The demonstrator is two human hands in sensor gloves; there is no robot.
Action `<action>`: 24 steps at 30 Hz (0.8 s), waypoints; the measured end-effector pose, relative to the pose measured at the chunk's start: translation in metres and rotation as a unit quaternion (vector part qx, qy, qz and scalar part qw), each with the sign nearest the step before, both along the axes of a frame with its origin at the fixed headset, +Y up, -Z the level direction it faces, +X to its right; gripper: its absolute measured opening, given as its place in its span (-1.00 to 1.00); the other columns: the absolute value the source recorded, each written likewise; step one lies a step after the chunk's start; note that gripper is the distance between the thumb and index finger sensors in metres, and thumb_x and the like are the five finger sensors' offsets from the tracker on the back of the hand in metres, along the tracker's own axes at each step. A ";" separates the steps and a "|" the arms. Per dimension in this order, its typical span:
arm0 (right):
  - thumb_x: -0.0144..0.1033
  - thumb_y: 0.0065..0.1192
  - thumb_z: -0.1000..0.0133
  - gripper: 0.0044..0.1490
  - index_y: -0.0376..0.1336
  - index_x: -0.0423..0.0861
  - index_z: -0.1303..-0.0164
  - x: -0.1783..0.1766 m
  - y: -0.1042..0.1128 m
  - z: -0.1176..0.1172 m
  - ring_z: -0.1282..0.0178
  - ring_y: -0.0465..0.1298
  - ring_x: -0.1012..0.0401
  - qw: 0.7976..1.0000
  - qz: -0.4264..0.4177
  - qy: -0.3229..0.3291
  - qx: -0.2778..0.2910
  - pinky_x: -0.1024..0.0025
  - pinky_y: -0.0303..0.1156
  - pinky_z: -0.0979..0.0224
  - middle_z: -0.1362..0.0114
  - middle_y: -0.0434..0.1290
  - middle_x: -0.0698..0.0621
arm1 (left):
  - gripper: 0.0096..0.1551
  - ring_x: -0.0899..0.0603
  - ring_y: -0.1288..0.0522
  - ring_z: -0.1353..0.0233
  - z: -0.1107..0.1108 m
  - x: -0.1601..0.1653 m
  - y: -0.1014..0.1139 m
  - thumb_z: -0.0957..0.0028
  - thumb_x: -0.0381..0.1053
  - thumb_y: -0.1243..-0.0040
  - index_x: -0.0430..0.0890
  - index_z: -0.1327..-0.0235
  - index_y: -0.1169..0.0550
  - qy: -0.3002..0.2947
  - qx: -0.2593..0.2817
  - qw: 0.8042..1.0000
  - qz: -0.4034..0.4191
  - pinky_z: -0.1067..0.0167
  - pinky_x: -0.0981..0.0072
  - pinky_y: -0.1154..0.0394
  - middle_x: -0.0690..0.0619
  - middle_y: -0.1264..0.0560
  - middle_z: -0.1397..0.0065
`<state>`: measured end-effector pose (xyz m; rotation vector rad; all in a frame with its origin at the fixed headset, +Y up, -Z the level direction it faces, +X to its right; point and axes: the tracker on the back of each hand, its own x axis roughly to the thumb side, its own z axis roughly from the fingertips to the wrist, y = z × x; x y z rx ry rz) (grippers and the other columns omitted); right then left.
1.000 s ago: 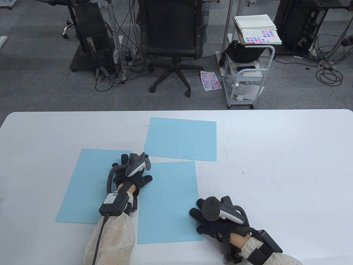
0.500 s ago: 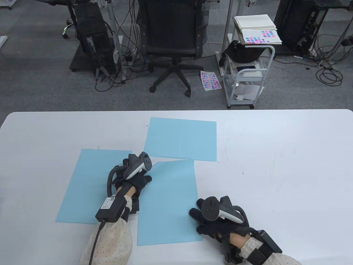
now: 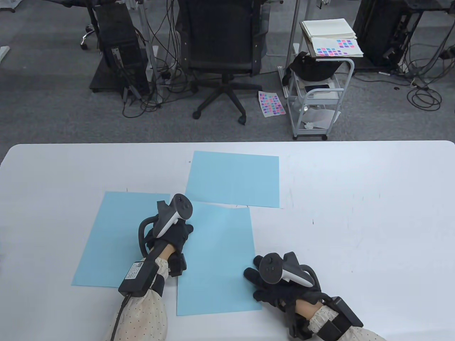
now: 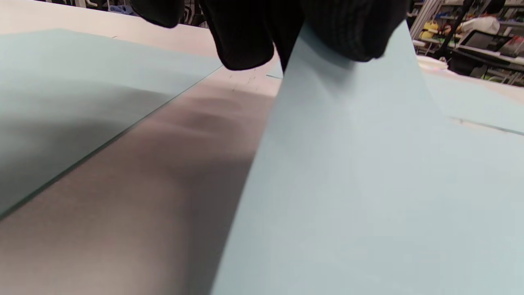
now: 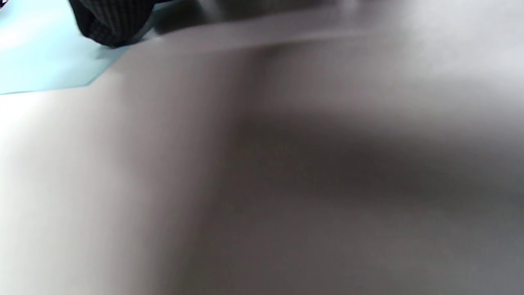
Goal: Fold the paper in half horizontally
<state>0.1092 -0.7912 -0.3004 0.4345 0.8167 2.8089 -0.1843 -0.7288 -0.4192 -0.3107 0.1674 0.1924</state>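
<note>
You get one high view down over the table (image 3: 355, 213) – both wrist cameras skim it close, sharing the blue sheet (image 3: 217, 263)

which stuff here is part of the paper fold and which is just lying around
In the job:
- near light blue paper sheet, far-left corner lifted
- left hand pinching that corner
- right hand pressing its near-right corner

Lying about:
- left blue sheet
- far blue sheet

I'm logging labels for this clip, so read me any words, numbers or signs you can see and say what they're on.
No text can be read.
White label on the left wrist box: print and a code square, too small to read.
Colour-square sheets on the cart and the floor: no words visible.
Blue papers: blank.
</note>
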 end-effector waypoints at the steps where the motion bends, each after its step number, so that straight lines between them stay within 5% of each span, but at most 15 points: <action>1: 0.07 0.09 -0.04 -0.14 -0.19 0.45 -0.49 0.000 0.000 0.000 -0.68 -0.51 0.00 1.000 0.001 0.000 0.000 -0.28 -0.46 -0.59 -0.71 -0.41 0.31 | 0.10 0.15 -0.46 -0.56 0.001 -0.001 0.002 0.16 0.11 -0.28 0.13 -0.45 0.14 -0.001 0.005 1.000 0.009 -0.64 0.01 -0.25 0.53 -0.67 -0.11; 6: 0.07 0.09 -0.04 -0.14 -0.19 0.46 -0.49 0.000 0.000 0.000 -0.68 -0.51 0.01 1.000 0.004 0.000 -0.001 -0.28 -0.47 -0.59 -0.71 -0.42 0.32 | -0.17 0.16 -0.52 -0.52 0.010 -0.009 0.010 0.19 0.12 -0.33 0.32 -0.40 -0.25 -0.005 0.027 0.999 0.044 -0.62 0.02 -0.29 0.54 -0.72 -0.09; 11: 0.07 0.09 -0.04 -0.14 -0.19 0.46 -0.49 -0.001 0.000 0.000 -0.68 -0.51 0.01 1.000 0.006 -0.002 -0.001 -0.27 -0.46 -0.60 -0.71 -0.42 0.32 | -0.49 0.15 -0.51 -0.54 0.021 -0.015 0.016 0.16 0.12 -0.31 0.49 -0.09 -0.53 -0.005 0.049 0.997 0.062 -0.62 0.01 -0.29 0.53 -0.74 -0.14; 24: 0.08 0.06 -0.05 -0.14 -0.21 0.47 -0.49 -0.001 0.000 0.001 -0.67 -0.53 0.01 1.000 0.006 -0.005 -0.001 -0.27 -0.48 -0.59 -0.71 -0.44 0.32 | -0.54 0.03 -0.37 -0.65 0.063 -0.021 0.020 0.19 0.23 -0.26 0.46 -0.04 -0.60 -0.042 0.064 0.996 0.046 -0.65 -0.08 -0.21 0.43 -0.66 -0.33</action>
